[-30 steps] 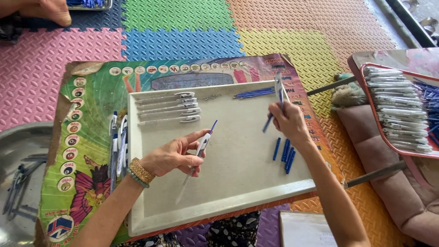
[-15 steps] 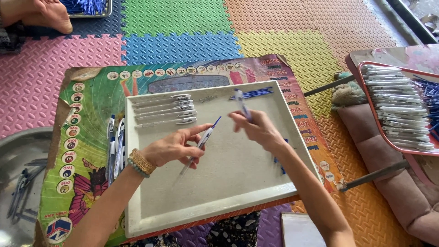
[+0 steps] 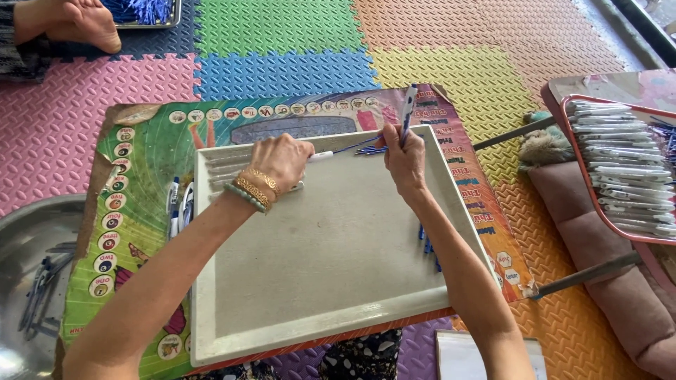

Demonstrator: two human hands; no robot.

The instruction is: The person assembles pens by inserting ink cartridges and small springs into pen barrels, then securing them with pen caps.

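Note:
My left hand point(image 3: 280, 163), with gold bracelets at the wrist, rests over a row of white pens point(image 3: 225, 169) at the far left of a shallow white tray point(image 3: 204, 295). Its fingers hold a white pen point(image 3: 320, 156) whose end sticks out to the right. At the tray's far edge, my right hand point(image 3: 403, 160) grips a white pen barrel with blue print point(image 3: 408, 105), held upright. A few thin blue refills point(image 3: 367, 149) lie between the two hands. More blue refills point(image 3: 427, 245) lie in the tray, partly hidden by my right forearm.
The tray sits on a colourful picture board point(image 3: 134, 211) over foam floor mats. Loose pens point(image 3: 176, 204) lie left of the tray, next to a metal bowl point(image 3: 28, 281). A red-rimmed tray of white barrels point(image 3: 620, 176) is at right. Another person's foot point(image 3: 77, 24) is top left.
The hands, together over the tray's middle half a second ago, have parted. My left hand carried the pen up to the row of pens. My right hand reached to the far edge.

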